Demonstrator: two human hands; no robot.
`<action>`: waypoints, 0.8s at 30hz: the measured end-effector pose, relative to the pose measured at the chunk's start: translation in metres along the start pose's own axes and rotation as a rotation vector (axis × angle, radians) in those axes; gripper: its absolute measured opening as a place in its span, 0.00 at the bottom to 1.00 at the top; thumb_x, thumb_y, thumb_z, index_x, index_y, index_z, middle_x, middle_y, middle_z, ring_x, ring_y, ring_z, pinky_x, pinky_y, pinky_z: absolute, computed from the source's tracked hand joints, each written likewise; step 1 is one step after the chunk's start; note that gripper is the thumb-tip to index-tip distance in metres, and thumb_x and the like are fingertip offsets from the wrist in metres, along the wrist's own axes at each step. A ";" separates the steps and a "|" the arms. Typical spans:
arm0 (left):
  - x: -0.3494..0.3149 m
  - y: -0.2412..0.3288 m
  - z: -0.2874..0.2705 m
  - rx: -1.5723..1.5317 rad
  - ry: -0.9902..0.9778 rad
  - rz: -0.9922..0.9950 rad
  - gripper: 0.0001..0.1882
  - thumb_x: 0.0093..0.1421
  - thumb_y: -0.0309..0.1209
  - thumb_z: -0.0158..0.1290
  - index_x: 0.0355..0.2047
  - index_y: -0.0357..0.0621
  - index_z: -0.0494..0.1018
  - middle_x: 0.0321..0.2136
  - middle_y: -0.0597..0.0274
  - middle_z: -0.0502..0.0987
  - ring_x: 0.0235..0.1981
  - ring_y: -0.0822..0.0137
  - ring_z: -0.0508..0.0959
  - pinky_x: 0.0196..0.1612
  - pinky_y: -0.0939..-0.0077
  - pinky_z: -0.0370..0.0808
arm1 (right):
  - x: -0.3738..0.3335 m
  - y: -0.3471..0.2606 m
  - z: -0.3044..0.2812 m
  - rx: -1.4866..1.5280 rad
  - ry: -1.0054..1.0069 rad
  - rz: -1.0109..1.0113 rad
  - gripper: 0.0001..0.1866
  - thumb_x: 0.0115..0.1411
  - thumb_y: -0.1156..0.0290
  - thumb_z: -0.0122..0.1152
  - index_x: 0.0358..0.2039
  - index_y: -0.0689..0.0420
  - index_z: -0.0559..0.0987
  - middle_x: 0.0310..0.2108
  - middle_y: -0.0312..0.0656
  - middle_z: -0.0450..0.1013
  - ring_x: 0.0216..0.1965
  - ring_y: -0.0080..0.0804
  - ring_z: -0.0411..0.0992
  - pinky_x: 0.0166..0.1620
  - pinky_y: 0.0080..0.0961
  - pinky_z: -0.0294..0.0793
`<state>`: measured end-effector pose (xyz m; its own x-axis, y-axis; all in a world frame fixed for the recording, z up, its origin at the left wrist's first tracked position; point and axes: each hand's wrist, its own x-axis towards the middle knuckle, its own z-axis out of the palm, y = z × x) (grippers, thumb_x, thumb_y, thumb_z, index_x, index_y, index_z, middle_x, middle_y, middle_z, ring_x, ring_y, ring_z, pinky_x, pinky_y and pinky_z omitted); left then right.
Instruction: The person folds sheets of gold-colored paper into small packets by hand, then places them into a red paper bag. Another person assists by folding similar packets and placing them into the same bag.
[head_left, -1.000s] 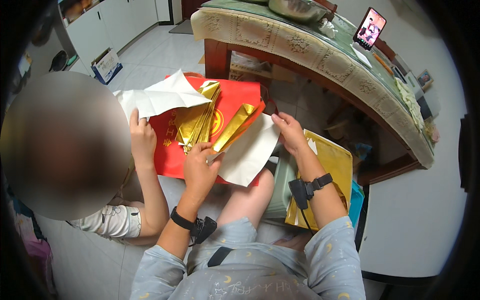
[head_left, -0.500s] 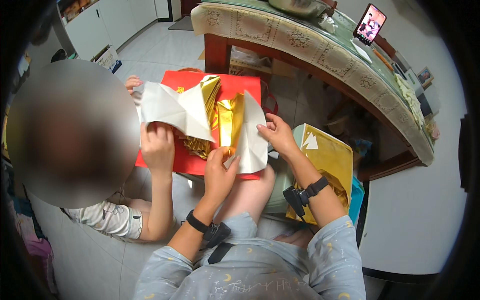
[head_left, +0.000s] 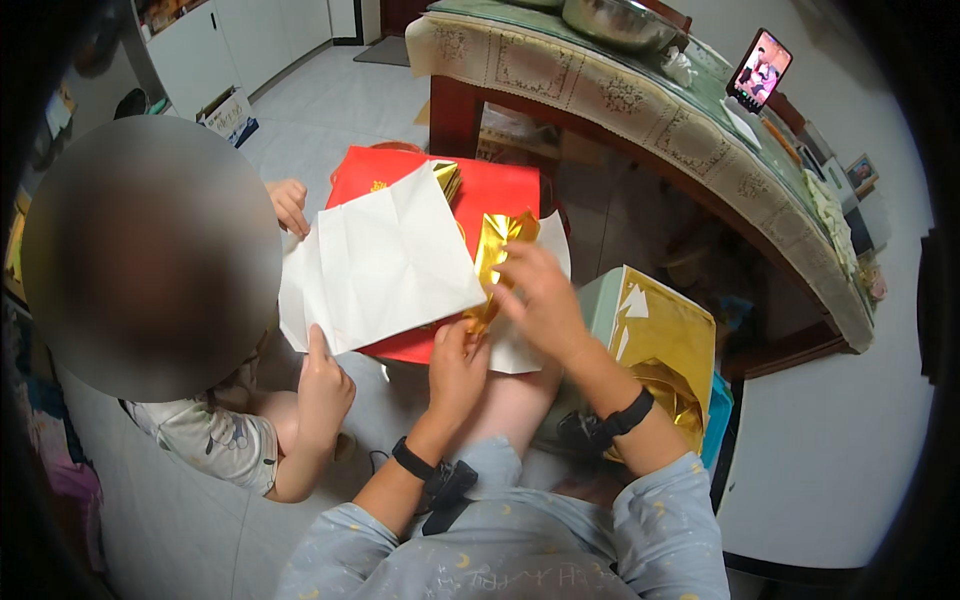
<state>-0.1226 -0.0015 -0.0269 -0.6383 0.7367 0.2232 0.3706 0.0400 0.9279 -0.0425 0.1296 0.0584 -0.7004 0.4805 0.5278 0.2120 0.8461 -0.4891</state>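
Observation:
A partly folded sheet of gold foil paper, white on its underside, lies at the right part of a red board or box top. My left hand is closed on the near end of this sheet, with its fingertips partly hidden. Over the gold strip, my right hand is slightly blurred, its bent fingers apart and close to the foil. To the left, another person's hands hold a creased sheet with its white side up. Folded gold paper peeks out behind that white sheet.
At my right, a pale green bin or stool bears gold paper and a crumpled gold piece. A cloth-covered table curves along the far right, with a metal bowl and a phone. The other person sits close on the left.
My right hand has left the sheet's right edge and come left over the gold strip. The other person's sheet now lies flatter, hiding most of the folded gold paper beneath.

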 end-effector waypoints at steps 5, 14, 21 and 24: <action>0.002 -0.004 -0.011 0.095 -0.050 0.038 0.16 0.55 0.20 0.56 0.46 0.34 0.72 0.39 0.47 0.73 0.38 0.52 0.76 0.43 0.63 0.75 | 0.007 -0.020 0.023 0.145 0.012 -0.029 0.10 0.54 0.73 0.65 0.36 0.63 0.80 0.43 0.50 0.74 0.46 0.49 0.72 0.51 0.38 0.72; 0.001 -0.006 -0.003 0.147 -0.049 0.139 0.16 0.55 0.25 0.59 0.44 0.36 0.73 0.44 0.44 0.74 0.46 0.44 0.75 0.49 0.58 0.73 | 0.115 0.071 0.048 0.346 -0.063 0.612 0.21 0.61 0.67 0.58 0.52 0.63 0.76 0.48 0.56 0.76 0.51 0.48 0.75 0.54 0.35 0.73; 0.009 -0.004 -0.011 0.093 -0.060 0.185 0.15 0.53 0.23 0.60 0.42 0.37 0.73 0.48 0.44 0.75 0.49 0.45 0.75 0.52 0.58 0.73 | 0.158 0.105 0.091 0.241 -0.102 0.517 0.25 0.59 0.57 0.61 0.47 0.67 0.79 0.44 0.59 0.77 0.49 0.50 0.76 0.52 0.37 0.74; 0.009 -0.008 -0.009 0.042 -0.131 0.165 0.17 0.53 0.24 0.61 0.43 0.38 0.73 0.48 0.44 0.75 0.48 0.45 0.75 0.51 0.58 0.74 | 0.159 0.138 0.122 0.140 -0.111 0.527 0.35 0.55 0.43 0.63 0.45 0.69 0.79 0.43 0.61 0.77 0.46 0.52 0.77 0.49 0.38 0.75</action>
<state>-0.1371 -0.0014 -0.0302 -0.4746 0.8170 0.3274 0.4923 -0.0620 0.8682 -0.2078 0.2948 -0.0098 -0.5932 0.7969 0.1145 0.4654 0.4554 -0.7589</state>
